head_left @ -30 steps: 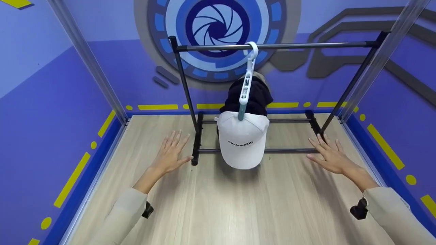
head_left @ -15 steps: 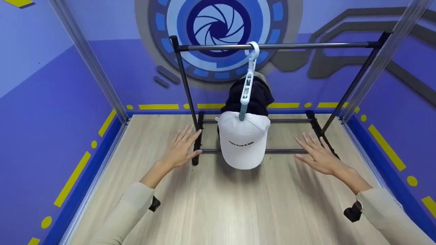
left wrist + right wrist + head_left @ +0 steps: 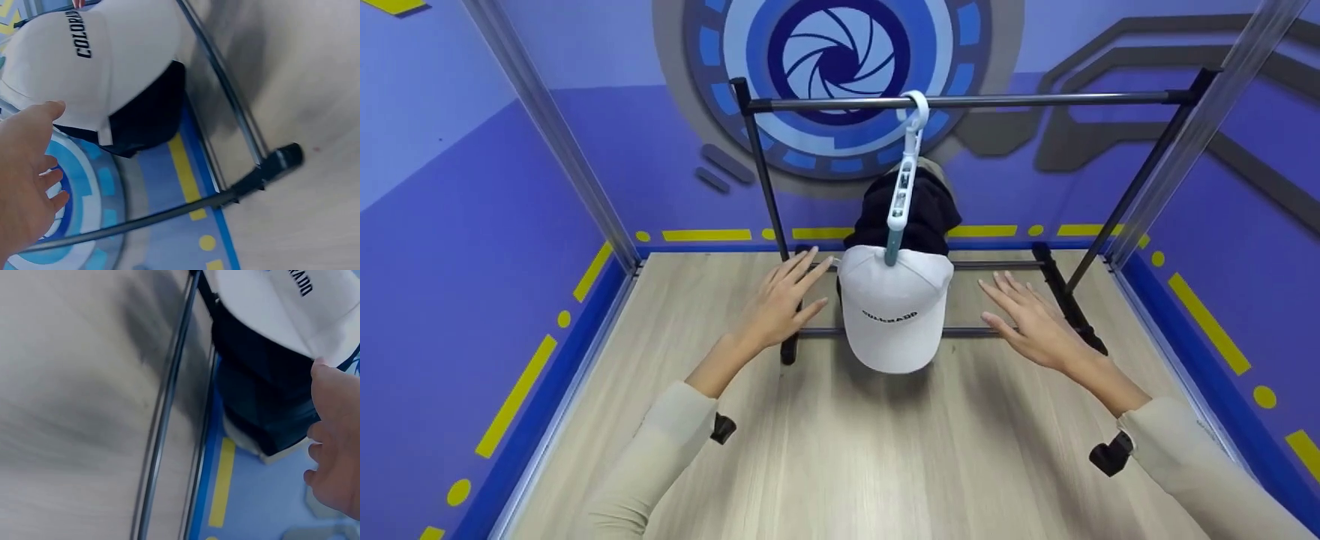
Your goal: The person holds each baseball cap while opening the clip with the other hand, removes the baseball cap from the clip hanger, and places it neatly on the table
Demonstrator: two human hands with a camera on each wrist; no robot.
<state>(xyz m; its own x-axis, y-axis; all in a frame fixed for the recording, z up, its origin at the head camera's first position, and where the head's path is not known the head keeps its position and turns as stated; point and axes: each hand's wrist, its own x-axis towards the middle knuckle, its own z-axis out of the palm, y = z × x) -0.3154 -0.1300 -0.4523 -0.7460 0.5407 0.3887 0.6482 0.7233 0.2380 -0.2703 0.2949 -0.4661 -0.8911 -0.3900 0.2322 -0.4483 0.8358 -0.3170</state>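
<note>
A white baseball cap (image 3: 894,307) with dark lettering hangs at the front of a white hanger (image 3: 905,180) with a green-grey lower end. Behind it on the hanger is a dark cap (image 3: 877,206), partly hidden, and at the back a beige one (image 3: 936,171) shows only its edge. My left hand (image 3: 780,304) is just left of the white cap, fingers spread, holding nothing. On the cap's right, farther off, my right hand (image 3: 1035,322) is spread with nothing in it. In the right wrist view the thumb overlaps the white cap's edge.
The hanger hooks over the top bar (image 3: 1057,100) of a black metal rack. The rack's feet and low bars (image 3: 997,332) stand on a wooden tabletop (image 3: 855,465). Blue printed panels (image 3: 457,247) enclose the back and both sides.
Both hands have moved inward toward the white cap, the left going right and forward, the right going left and forward. The caps and hanger stay in place.
</note>
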